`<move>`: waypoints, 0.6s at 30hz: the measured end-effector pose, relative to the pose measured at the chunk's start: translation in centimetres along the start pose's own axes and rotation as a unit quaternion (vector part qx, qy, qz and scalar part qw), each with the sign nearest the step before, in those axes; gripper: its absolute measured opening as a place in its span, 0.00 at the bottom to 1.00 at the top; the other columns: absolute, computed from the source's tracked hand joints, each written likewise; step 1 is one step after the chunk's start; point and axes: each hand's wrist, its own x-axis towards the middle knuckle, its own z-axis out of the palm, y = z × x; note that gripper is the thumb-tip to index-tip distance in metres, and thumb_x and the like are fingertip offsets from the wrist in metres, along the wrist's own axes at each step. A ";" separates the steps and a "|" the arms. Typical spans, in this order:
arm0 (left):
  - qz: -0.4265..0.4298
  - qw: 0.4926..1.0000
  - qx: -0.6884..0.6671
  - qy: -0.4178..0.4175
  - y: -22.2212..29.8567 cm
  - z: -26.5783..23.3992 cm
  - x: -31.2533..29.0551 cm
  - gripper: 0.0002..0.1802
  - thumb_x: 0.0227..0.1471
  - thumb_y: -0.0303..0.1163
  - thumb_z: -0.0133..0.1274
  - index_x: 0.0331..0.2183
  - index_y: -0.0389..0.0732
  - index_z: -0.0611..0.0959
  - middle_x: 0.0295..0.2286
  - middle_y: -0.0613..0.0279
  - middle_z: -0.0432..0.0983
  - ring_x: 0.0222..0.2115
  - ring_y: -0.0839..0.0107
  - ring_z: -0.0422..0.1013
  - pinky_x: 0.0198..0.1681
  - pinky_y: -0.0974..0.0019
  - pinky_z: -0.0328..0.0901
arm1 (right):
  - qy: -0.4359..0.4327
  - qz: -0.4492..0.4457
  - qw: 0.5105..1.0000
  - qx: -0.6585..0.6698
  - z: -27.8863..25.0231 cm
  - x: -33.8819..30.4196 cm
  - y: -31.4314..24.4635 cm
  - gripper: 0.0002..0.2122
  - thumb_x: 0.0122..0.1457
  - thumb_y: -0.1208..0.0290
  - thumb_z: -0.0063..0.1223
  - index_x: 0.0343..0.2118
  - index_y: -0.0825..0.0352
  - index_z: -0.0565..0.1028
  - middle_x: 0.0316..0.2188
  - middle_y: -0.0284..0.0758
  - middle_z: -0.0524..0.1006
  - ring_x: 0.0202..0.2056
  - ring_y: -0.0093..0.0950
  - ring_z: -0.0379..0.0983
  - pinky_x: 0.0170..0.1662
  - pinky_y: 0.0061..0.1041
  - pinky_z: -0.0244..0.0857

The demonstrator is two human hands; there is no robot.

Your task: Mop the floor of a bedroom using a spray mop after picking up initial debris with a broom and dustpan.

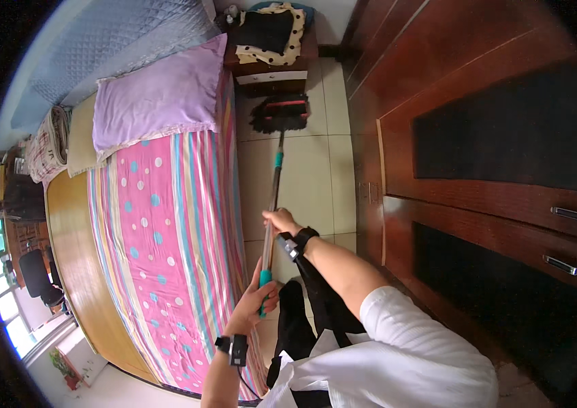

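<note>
A long-handled mop (277, 178) slants away from me over the floor, its pole metal with teal grips. Its wide black fringed head (278, 117), with a red strip, lies on the tiles just before the nightstand. My left hand (254, 299) is closed around the teal grip at the near end of the pole. Farther up, my right hand (280, 221) wraps round the bare shaft. Both wrists wear black straps with small devices.
On the left, a bed (159, 251) with pink dotted and striped bedding runs beside the tiled floor (305, 177). A dark wooden wardrobe (479, 194) lines the right. The nightstand (271, 76) at the far end carries folded cloths. A lilac pillow (156, 98) lies on the bed.
</note>
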 end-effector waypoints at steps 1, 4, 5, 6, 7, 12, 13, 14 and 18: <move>-0.003 1.000 0.001 0.001 -0.2 0.8 0.6 0.40 0.50 0.23 0.41 0.55 0.66 0.42 0.16 0.67 0.56 0.11 0.80 0.52 0.13 0.78 0.51 | 0.013 -0.004 0.999 0.043 -1.3 -0.1 -0.2 0.16 0.47 0.60 0.51 0.19 0.72 0.71 0.18 0.36 0.73 0.16 0.24 0.67 0.17 0.24 0.63; -0.014 0.996 0.081 -0.017 -1.8 1.5 1.7 0.41 0.49 0.21 0.43 0.56 0.63 0.42 0.15 0.67 0.56 0.11 0.79 0.54 0.12 0.77 0.51 | 0.007 -0.022 1.000 -0.020 -4.7 -2.0 0.5 0.17 0.50 0.59 0.47 0.18 0.72 0.70 0.19 0.37 0.74 0.19 0.25 0.70 0.21 0.23 0.66; -0.015 0.996 0.084 -0.020 -2.5 1.6 1.6 0.41 0.49 0.21 0.43 0.56 0.63 0.42 0.15 0.67 0.56 0.11 0.79 0.54 0.12 0.77 0.51 | 0.015 -0.020 0.999 -0.025 -5.5 -2.8 1.1 0.18 0.51 0.59 0.46 0.17 0.72 0.70 0.19 0.37 0.74 0.19 0.26 0.71 0.21 0.23 0.66; -0.033 0.994 0.108 -0.014 -3.2 1.6 1.4 0.42 0.49 0.21 0.43 0.56 0.63 0.42 0.15 0.67 0.56 0.11 0.79 0.55 0.12 0.77 0.51 | 0.000 -0.007 1.000 -0.008 -6.4 -3.5 2.2 0.18 0.52 0.58 0.45 0.18 0.71 0.70 0.19 0.37 0.74 0.20 0.26 0.71 0.21 0.23 0.66; -0.051 0.990 0.131 -0.008 -4.0 1.1 1.1 0.42 0.49 0.21 0.43 0.56 0.63 0.42 0.15 0.67 0.56 0.11 0.79 0.55 0.11 0.76 0.51 | -0.015 0.006 1.000 0.009 -6.8 -4.4 3.4 0.18 0.52 0.58 0.43 0.18 0.71 0.70 0.19 0.37 0.74 0.20 0.25 0.71 0.21 0.24 0.66; -0.048 0.973 0.224 -0.015 -9.1 -2.2 -4.2 0.41 0.49 0.21 0.43 0.56 0.60 0.42 0.16 0.68 0.57 0.11 0.79 0.56 0.11 0.76 0.52 | -0.029 0.054 0.997 0.035 -5.1 -8.3 12.1 0.17 0.55 0.60 0.40 0.27 0.74 0.69 0.22 0.40 0.75 0.19 0.28 0.72 0.21 0.25 0.67; -0.044 0.974 0.223 -0.013 -10.3 -3.5 -5.6 0.41 0.49 0.21 0.43 0.56 0.60 0.42 0.16 0.68 0.57 0.11 0.79 0.56 0.11 0.76 0.52 | -0.025 0.067 0.997 0.038 -3.7 -9.8 13.6 0.17 0.55 0.60 0.40 0.28 0.75 0.69 0.23 0.41 0.75 0.19 0.28 0.72 0.22 0.25 0.68; -0.046 0.973 0.227 -0.012 -11.6 -5.0 -7.4 0.41 0.49 0.21 0.44 0.56 0.60 0.42 0.16 0.68 0.57 0.11 0.80 0.55 0.11 0.76 0.52 | -0.039 0.085 0.994 0.047 -2.4 -11.1 14.9 0.16 0.55 0.62 0.41 0.30 0.75 0.67 0.22 0.42 0.74 0.22 0.30 0.73 0.23 0.28 0.69; -0.056 0.974 0.221 0.009 -16.9 -11.5 -14.7 0.41 0.48 0.21 0.45 0.56 0.57 0.44 0.16 0.69 0.57 0.12 0.81 0.55 0.12 0.77 0.50 | -0.083 0.151 0.977 0.125 3.0 -15.2 24.1 0.12 0.56 0.65 0.39 0.27 0.72 0.63 0.23 0.41 0.73 0.24 0.34 0.73 0.21 0.29 0.66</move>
